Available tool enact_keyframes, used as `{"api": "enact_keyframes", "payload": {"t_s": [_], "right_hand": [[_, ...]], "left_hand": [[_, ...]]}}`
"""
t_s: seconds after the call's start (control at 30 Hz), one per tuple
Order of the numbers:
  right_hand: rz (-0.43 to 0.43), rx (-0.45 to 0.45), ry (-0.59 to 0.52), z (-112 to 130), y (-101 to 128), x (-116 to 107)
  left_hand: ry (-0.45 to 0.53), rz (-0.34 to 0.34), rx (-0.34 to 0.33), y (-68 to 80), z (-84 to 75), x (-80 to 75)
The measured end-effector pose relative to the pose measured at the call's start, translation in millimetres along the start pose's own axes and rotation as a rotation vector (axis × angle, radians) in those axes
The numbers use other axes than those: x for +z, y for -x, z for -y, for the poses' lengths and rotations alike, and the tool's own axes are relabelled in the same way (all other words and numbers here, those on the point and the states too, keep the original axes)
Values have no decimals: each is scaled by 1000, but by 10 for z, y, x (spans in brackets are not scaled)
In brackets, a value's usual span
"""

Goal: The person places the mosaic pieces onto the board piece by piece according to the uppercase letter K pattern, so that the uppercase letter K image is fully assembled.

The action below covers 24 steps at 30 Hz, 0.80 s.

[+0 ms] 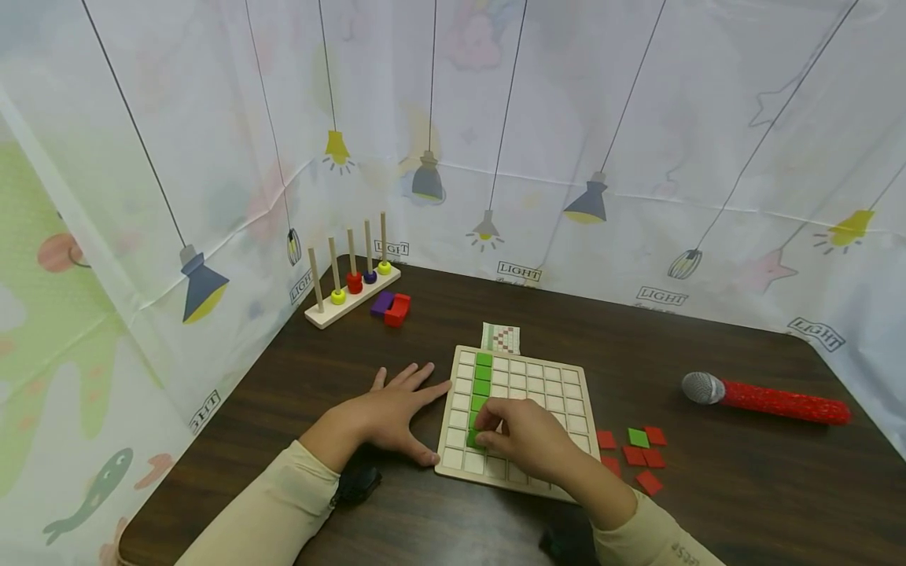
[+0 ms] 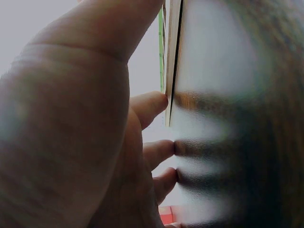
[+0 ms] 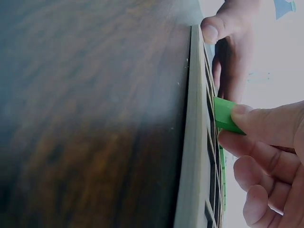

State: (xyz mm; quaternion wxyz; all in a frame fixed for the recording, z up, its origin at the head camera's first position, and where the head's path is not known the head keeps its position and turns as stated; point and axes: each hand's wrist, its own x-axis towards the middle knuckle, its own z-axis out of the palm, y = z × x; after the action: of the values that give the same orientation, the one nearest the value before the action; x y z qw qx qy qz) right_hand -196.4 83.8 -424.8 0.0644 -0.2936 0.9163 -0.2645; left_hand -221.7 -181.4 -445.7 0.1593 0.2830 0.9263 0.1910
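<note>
A wooden grid board (image 1: 552,389) lies on the dark table, with a column of green tiles (image 1: 483,376) in its second column. My right hand (image 1: 520,436) pinches a green tile (image 3: 223,115) and holds it tilted against a cell near the board's (image 3: 195,142) front left. My left hand (image 1: 396,409) lies flat on the table with straight fingers, its thumb and fingertips (image 2: 154,107) touching the board's (image 2: 172,57) left edge.
Loose red tiles (image 1: 640,464) and one green tile (image 1: 638,438) lie right of the board. A red microphone (image 1: 767,398) rests farther right. A peg rack with beads (image 1: 351,283) and red and purple blocks (image 1: 392,306) stand at the back left. A pattern card (image 1: 501,338) lies behind the board.
</note>
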Motion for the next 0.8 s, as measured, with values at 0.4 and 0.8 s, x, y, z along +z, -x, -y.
{"api": "enact_keyframes", "payload": {"t_s": [0.4, 0.8], "right_hand": [[-27, -3, 162, 62, 26, 32], [-32, -67, 285, 67, 40, 64]], "left_hand": [[-9, 8, -13, -2, -16, -10], [-16, 8, -12, -10, -11, -6]]}}
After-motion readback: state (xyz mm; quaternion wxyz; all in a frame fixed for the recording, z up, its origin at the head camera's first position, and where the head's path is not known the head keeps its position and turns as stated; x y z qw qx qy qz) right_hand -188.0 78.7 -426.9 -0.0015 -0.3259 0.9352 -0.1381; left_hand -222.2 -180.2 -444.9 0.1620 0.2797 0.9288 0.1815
